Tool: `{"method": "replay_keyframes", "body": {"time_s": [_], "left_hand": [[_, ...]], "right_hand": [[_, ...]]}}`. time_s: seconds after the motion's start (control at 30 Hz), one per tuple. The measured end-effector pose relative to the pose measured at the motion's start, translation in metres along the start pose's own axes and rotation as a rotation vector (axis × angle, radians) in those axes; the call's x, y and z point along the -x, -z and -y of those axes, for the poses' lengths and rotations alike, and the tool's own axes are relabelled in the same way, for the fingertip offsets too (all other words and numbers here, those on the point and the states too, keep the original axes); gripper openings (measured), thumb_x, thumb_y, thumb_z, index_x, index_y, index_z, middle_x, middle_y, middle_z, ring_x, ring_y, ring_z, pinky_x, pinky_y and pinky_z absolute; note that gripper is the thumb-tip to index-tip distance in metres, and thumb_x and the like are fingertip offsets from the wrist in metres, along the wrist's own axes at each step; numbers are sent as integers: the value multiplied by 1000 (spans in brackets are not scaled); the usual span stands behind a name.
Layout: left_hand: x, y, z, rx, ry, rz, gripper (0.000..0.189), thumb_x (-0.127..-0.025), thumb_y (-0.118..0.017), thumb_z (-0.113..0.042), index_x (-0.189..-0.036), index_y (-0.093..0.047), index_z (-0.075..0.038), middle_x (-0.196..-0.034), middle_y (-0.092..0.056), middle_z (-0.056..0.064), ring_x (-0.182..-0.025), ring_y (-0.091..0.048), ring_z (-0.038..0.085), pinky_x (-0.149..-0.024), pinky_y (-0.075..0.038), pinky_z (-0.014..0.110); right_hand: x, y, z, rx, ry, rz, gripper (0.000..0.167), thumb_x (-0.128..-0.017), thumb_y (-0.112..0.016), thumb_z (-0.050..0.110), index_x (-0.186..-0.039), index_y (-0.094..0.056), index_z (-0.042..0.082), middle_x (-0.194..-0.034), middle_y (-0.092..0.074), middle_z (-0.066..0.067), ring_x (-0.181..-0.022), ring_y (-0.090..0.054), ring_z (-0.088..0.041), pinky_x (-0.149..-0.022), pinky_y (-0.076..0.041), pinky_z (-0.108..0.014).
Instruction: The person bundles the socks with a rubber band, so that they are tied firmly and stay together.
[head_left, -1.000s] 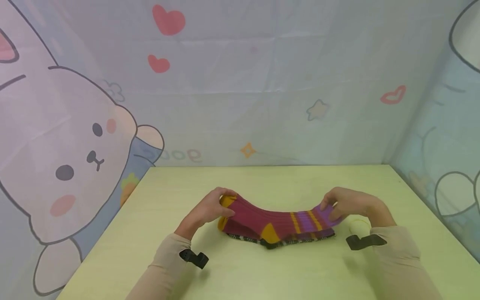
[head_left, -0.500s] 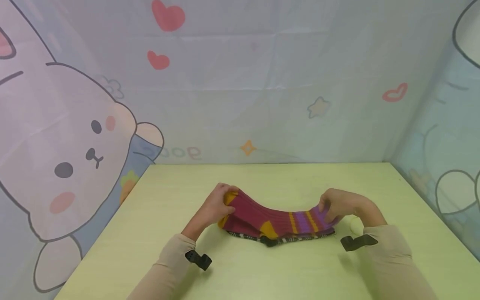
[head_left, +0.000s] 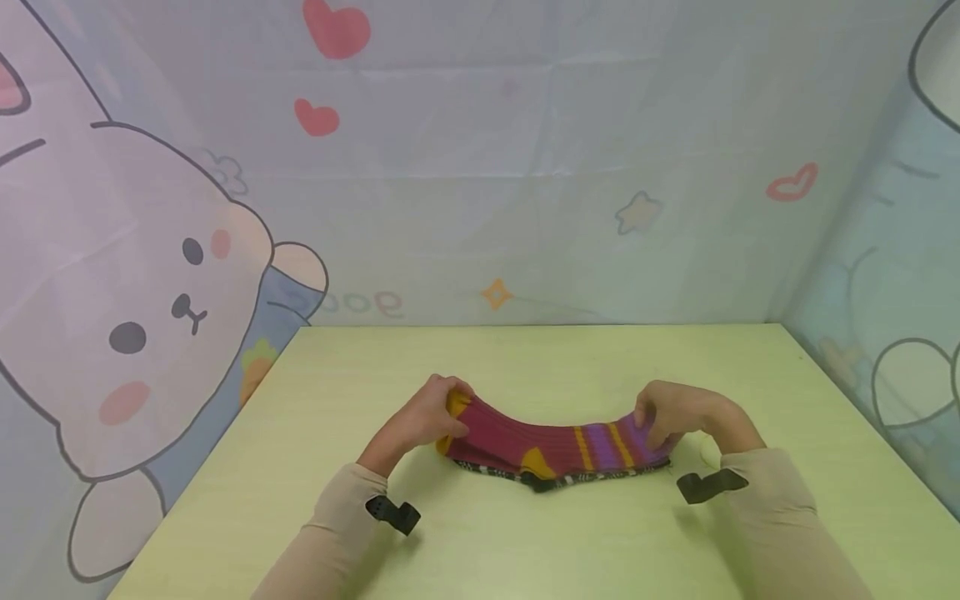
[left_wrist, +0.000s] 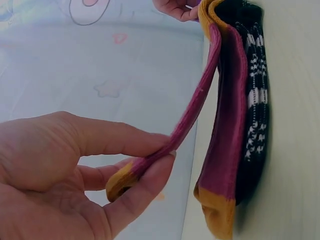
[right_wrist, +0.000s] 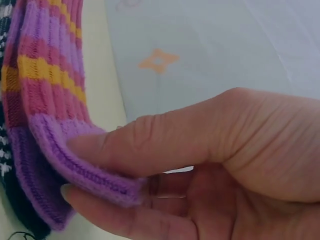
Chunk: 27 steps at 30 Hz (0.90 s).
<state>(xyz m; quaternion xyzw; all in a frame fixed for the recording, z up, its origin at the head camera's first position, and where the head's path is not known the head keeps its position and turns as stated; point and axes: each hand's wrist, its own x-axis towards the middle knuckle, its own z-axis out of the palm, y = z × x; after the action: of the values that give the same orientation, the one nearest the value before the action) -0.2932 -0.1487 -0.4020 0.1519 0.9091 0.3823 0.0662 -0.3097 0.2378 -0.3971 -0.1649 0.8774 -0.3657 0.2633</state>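
Pinching one long knitted maroon sock with mustard heel and toe (head_left: 510, 429) at both ends, two bare hands hold it sagging in the middle over the pale yellow-green table (head_left: 570, 542). The left hand (head_left: 429, 414) has thumb and fingers narrowed on the toe end; the right hand (head_left: 688, 412) grips the purple cuff (right_wrist: 55, 132). I count two maroon socks: a matching second maroon sock (left_wrist: 232, 135) lies beneath. Under that is black knit with white patterning (left_wrist: 257, 90) (one sock or two, I cannot tell).

From the head, the layers nearly merge; the left wrist view shows a clear gap between the two maroon toes, and the right wrist view shows two purple cuffs, one above the other. The striped leg is ribbed, the cuff edge thick and rolled. Two beige sleeves (head_left: 787, 517) each meet a black wrist mount (head_left: 393, 514).
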Motion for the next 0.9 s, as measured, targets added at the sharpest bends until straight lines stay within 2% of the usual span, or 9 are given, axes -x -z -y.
{"method": "replay_keyframes", "body": {"time_s": [0.13,0.37,0.57,0.73,0.9], "left_hand": [[1,1,1,15,30,39,41,-76,-80,7,-112,-64,0,-110,-45,14,-93,-51,26,-75,-51,34],[3,1,4,33,38,81,39,-74,-80,10,-108,-61,2,-109,-44,15,-91,-51,26,-71,-52,31],[1,1,9,42,52,113,39,-76,-80,9,-110,-62,3,-112,-47,14,-90,-52,25,-73,-52,32],[0,1,14,27,50,121,40,-76,-82,7,-110,-62,2,-112,-48,14,-92,-52,25,-77,-51,33],[-1,0,18,43,49,122,39,-77,-82,5,-110,-63,4,-110,-51,15,-89,-54,23,-74,-52,32]], "right_hand": [[-3,-1,-3,17,18,-1,28,-74,-73,-14,-96,-58,-5,-97,-53,-15,-76,-64,-24,-69,-58,-37],[-7,-4,-6,21,-14,-17,31,-73,-73,-16,-97,-58,-4,-98,-53,-15,-75,-64,-25,-69,-58,-38],[-6,-6,-5,25,-28,-8,32,-74,-75,-16,-98,-58,-4,-99,-52,-15,-75,-65,-26,-69,-58,-38],[-7,-7,-5,70,-18,-4,31,-74,-77,-14,-98,-59,-4,-98,-54,-15,-76,-64,-25,-68,-58,-37],[-7,-6,-4,119,8,0,30,-74,-78,-12,-96,-61,-4,-95,-56,-13,-76,-62,-22,-68,-57,-36]]}}
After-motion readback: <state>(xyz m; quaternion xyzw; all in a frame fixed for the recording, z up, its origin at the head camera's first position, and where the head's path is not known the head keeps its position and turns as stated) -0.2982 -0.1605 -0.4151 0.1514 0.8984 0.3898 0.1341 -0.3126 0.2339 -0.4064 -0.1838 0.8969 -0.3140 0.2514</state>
